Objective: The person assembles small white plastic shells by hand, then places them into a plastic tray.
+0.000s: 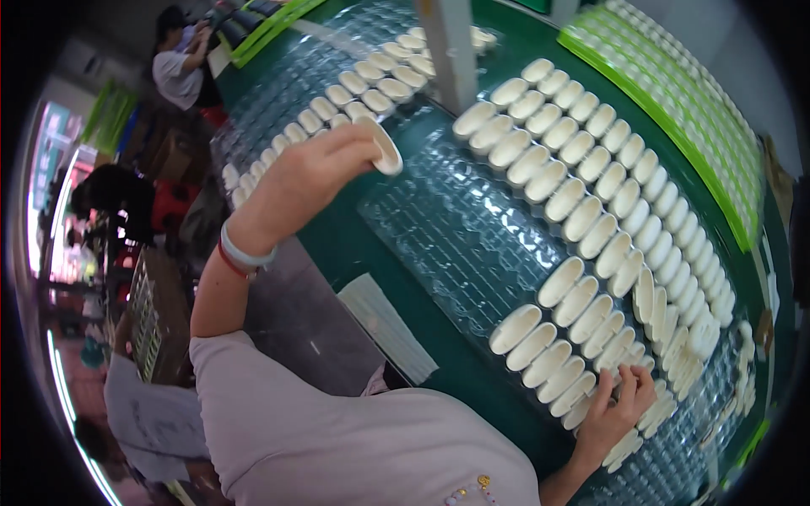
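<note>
Left hand (295, 179) holding 1 cream oval case (387, 152), illegible marks (162, 424) on gray shirt (139, 403)

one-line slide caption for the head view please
The left hand holds a cream, oval, hollow shell while the right hand is at similar shells laid in rows over a green table.

Tabletop (464, 363) moderately lit; pale oval shells (583, 219) show soft inner shading, clear plastic trays (456, 228) scattered glare. Across the room, tube lights (61, 384) glow; floor (304, 312) dim, far co-worker (175, 78) soft. Edges bow toward black rim.
</note>
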The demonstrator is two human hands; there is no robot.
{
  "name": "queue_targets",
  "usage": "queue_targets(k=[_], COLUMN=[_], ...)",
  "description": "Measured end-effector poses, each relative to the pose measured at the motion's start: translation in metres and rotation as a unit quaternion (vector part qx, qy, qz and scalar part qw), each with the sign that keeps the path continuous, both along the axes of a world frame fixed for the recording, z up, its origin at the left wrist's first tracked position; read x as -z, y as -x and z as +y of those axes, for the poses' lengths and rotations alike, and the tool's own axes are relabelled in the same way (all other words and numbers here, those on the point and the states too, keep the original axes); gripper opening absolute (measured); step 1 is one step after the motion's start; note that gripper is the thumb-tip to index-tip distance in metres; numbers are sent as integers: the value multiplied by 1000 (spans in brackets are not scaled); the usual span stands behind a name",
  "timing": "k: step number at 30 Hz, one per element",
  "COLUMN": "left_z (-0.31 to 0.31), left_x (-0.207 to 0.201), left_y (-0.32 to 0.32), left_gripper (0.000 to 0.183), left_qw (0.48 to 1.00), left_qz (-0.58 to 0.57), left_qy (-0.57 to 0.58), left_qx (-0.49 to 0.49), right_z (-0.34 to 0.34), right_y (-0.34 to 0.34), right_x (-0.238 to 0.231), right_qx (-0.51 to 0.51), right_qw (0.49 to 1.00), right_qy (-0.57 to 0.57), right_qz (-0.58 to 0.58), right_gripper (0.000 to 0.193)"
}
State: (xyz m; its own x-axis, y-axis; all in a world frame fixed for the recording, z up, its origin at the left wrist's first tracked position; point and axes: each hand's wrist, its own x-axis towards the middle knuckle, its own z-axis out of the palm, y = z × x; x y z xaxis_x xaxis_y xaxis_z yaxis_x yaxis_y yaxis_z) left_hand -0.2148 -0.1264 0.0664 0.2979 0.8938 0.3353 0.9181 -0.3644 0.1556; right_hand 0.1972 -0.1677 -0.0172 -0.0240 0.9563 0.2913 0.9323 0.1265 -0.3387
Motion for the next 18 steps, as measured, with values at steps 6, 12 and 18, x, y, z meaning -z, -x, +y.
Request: queue_targets(k=[6,12,18], left_z=[-99,-135,-89], left_x=[-16,32,72], left_y=[182,240,245], left_gripper=[17,20,28], left_qw=[942,921,916], left_qz=[-36,-24,59], left_qy=[43,60,129], left_qx=[-331,-383,-375], right_z=[3,0,-10], right_y=[-11,-17,-28], right_x=[20,13,17], right_qx=[-22,-28,19], right_qw=[1000,992,988], right_qy=[1,-106,-89], right_qz=[5,65,128], right_gripper=[15,13,14])
